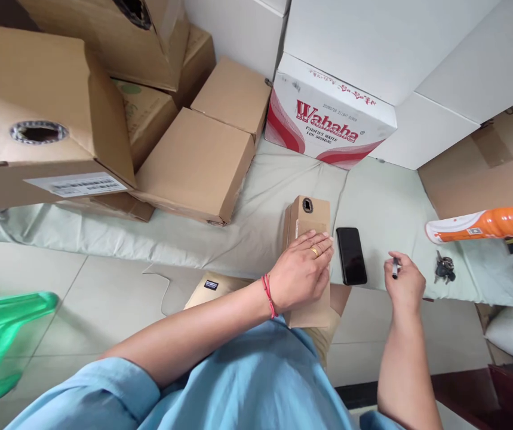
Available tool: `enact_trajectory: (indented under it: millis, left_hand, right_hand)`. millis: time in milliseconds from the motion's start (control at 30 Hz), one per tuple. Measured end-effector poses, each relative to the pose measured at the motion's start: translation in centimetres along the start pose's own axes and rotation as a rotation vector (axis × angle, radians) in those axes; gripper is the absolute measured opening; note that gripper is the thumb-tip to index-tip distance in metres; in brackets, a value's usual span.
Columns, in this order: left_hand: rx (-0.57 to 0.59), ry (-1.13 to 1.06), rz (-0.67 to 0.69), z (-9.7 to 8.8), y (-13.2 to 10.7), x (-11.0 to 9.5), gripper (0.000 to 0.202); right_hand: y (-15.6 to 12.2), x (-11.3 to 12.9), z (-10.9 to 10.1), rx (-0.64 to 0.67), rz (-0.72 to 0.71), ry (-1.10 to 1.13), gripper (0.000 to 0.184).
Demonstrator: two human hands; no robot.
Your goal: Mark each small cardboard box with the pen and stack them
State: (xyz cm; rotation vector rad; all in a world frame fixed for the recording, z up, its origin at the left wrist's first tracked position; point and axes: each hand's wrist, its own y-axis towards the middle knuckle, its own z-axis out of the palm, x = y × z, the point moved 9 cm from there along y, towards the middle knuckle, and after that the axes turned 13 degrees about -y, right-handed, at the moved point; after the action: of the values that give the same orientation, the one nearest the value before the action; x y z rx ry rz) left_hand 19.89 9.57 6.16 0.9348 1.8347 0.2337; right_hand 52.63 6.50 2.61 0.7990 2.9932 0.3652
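My left hand (303, 272) lies flat across a narrow brown cardboard box (313, 222), its fingers stretched out and close together. The box sits at the front edge of the cloth-covered surface and reaches over my lap; a dark-rimmed hole shows near its far end. In my right hand (404, 283), the fingers are closed around a pen (395, 267), only a short dark and light end of which is visible. Between the two hands a black phone (352, 255) rests face up. To the right of my right hand lies a bunch of keys (444, 267).
Brown cartons (196, 161) are piled at the left. A white and red Wahaha water carton (328, 116) stands at the back. An orange bottle-shaped object (489, 224) lies at the right. Down on the left floor is a green plastic stool (9, 316).
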Motion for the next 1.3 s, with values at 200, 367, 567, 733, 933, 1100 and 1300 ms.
enact_trajectory:
  millis: [200,367,567,733,933,1100,1300]
  left_hand:
    - [0.030,0.017,0.019,-0.1,0.0,0.2,0.038]
    - [0.067,0.020,-0.001,-0.1,0.0,0.4,0.039]
    - [0.050,0.023,-0.012,-0.2,0.0,0.3,0.038]
    - [0.026,-0.036,0.013,-0.4,-0.2,0.5,0.036]
    - [0.012,-0.077,0.072,-3.1,-0.9,-0.8,0.037]
    - [0.099,-0.071,0.131,-4.1,-4.1,-4.1,0.046]
    - [0.302,0.031,0.162,0.0,-8.4,-4.5,0.046]
  right_hand:
    - [2.1,-4.1,2.2,0.114,0.069,-0.206,0.064]
    - [1.5,-1.0,3.2,0.165,0.064,-0.121,0.083]
    - [-5.5,5.2,6.3,0.344,-0.016,-0.201,0.085]
    - [-5.6,6.5,6.3,0.306,0.082,-0.141,0.090]
    - [-3.7,6.6,6.7,0.343,0.144,-0.067,0.087]
    - [-4.0,6.8,6.3,0.265,0.135,-0.038,0.083]
    - [-4.7,6.5,2.8,0.105,0.155,0.162,0.069]
